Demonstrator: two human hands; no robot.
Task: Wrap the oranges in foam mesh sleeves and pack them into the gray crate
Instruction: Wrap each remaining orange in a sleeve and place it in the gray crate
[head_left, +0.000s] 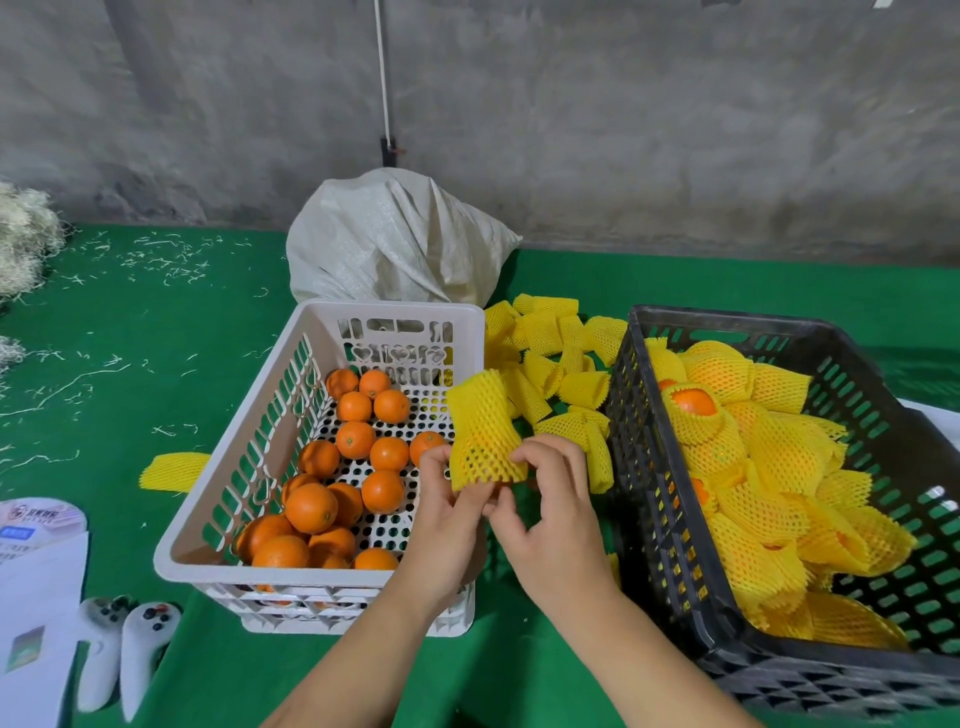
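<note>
Near the middle of the frame, both hands work a yellow foam mesh sleeve (483, 434) held above the gap between the two crates. The left hand (441, 525) pinches the sleeve's lower left edge with curled fingers (434, 457), and the right hand (558, 514) pinches its lower right edge, its fingers (540, 452) bent round the mesh. A little orange shows through the mesh at the sleeve's lower end, so a fruit seems to sit inside, though most of it is hidden.

The white crate (234, 467), left of centre on the green bench (130, 364), holds the bare oranges (311, 506) in a loose pile. The gray crate (670, 519), at the right of the frame, is filled with wrapped oranges (769, 499) in yellow mesh. Between the crates, toward the upper middle, lies a heap of empty sleeves (556, 358), and a single sleeve (174, 470) lies flat just left of the white crate.

A white woven sack (395, 239) stands behind the white crate against the concrete wall. Two white handheld controllers (124, 649) rest at the lower left beside printed sheets (36, 571).
</note>
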